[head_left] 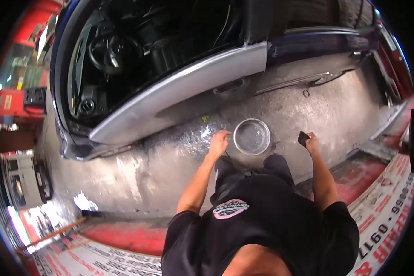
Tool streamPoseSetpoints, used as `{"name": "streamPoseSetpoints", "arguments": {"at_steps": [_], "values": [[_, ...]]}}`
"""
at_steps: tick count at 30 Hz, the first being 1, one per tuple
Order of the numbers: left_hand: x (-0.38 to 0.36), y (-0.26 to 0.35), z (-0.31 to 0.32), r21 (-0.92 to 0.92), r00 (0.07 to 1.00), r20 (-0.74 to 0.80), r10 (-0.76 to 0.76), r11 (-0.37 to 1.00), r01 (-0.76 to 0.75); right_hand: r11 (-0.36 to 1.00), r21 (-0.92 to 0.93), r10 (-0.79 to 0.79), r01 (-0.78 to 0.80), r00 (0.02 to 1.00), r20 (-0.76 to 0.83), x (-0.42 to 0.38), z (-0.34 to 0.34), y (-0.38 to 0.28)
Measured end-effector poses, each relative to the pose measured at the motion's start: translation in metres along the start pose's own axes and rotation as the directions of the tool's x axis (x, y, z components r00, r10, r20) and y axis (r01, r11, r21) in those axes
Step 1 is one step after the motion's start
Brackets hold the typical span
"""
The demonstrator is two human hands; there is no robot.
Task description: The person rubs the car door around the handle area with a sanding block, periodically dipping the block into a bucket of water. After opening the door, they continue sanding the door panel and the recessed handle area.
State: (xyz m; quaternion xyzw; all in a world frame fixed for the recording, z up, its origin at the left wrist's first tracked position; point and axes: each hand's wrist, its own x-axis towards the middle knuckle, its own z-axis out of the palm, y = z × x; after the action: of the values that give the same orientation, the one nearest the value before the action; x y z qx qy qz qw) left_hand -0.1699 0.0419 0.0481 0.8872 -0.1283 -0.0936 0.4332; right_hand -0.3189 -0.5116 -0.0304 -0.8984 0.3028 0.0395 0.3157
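Note:
My right hand (pixel 312 143) grips a small black flat block (pixel 303 138), held out to the right above the floor. My left hand (pixel 220 143), its fingers loosely bent and apart, is beside the left rim of a round metal basin (pixel 235 139); nothing shows in it. Greyish liquid appears to lie inside the basin, which is in front of my legs. Beyond the hands is a dark car with a silver-grey front door (pixel 184 76). Neither hand touches the door.
The car's dark rear door (pixel 319 46) adjoins the grey one. Wet patches mark the concrete floor (pixel 170 179), and a small yellow-green scrap (pixel 205 118) lies near the car. Printed banners (pixel 382 211) line the area behind me. Another vehicle (pixel 23 179) is at far left.

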Motion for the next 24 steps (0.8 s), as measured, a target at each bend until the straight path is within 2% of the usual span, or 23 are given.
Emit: {"name": "streamPoseSetpoints", "arguments": {"at_steps": [1,3,4,5,7,9,11,13,15,17,18,20,22,23,24], "values": [[0.006,0.009,-0.014,0.023,0.996,0.036,0.077,0.997,-0.078,0.999,0.021,0.028,-0.027,0.999,-0.020,-0.020,0.008,-0.012],[0.031,0.028,-0.046,0.067,0.979,0.118,0.165,0.983,-0.174,0.981,0.159,-0.081,0.113,0.977,-0.196,-0.061,0.024,-0.031],[0.046,0.045,-0.062,0.085,0.960,0.049,0.274,0.957,-0.277,0.971,0.148,-0.148,0.189,0.957,-0.249,-0.080,0.027,-0.039],[0.062,0.063,-0.075,0.103,0.925,-0.022,0.378,0.922,-0.374,0.973,0.163,-0.111,0.161,0.954,-0.279,-0.097,0.024,-0.051],[0.098,0.098,-0.099,0.166,0.849,-0.128,0.512,0.855,-0.491,0.995,0.071,-0.044,0.063,0.967,-0.251,-0.129,0.020,-0.067],[0.128,0.143,-0.126,0.249,0.834,-0.103,0.543,0.825,-0.507,0.985,0.172,0.051,-0.006,0.966,-0.255,-0.142,0.036,-0.030],[0.166,0.161,-0.135,0.388,0.748,-0.135,0.649,0.730,-0.563,0.961,0.268,0.136,-0.071,0.963,-0.233,-0.165,0.042,-0.014],[0.201,0.182,-0.146,0.470,0.653,-0.088,0.752,0.610,-0.638,0.750,0.519,0.487,-0.411,0.873,-0.012,-0.191,0.031,-0.023],[0.216,0.203,-0.152,0.534,0.733,0.005,0.681,0.617,-0.577,0.689,0.583,0.545,-0.430,0.838,-0.026,-0.211,0.054,0.008],[0.232,0.190,-0.147,0.609,0.742,0.062,0.667,0.564,-0.558,0.517,0.708,0.605,-0.482,0.790,0.096,-0.229,0.063,0.016],[0.235,0.189,-0.143,0.718,0.749,0.088,0.656,0.480,-0.504,0.488,0.735,0.612,-0.470,0.785,0.096,-0.241,0.069,0.017],[0.239,0.184,-0.133,0.854,0.744,0.106,0.660,0.323,-0.408,0.458,0.741,0.615,-0.491,0.777,0.135,-0.255,0.078,0.019],[0.245,0.186,-0.130,0.858,0.769,0.133,0.626,0.314,-0.405,0.432,0.739,0.615,-0.516,0.768,0.177,-0.269,0.093,0.031],[0.246,0.186,-0.132,0.866,0.797,0.138,0.587,0.319,-0.385,0.454,0.727,0.612,-0.514,0.773,0.164,-0.273,0.097,0.037],[0.248,0.187,-0.136,0.861,0.786,0.170,0.595,0.298,-0.412,0.478,0.713,0.607,-0.513,0.780,0.153,-0.278,0.103,0.041]]}}
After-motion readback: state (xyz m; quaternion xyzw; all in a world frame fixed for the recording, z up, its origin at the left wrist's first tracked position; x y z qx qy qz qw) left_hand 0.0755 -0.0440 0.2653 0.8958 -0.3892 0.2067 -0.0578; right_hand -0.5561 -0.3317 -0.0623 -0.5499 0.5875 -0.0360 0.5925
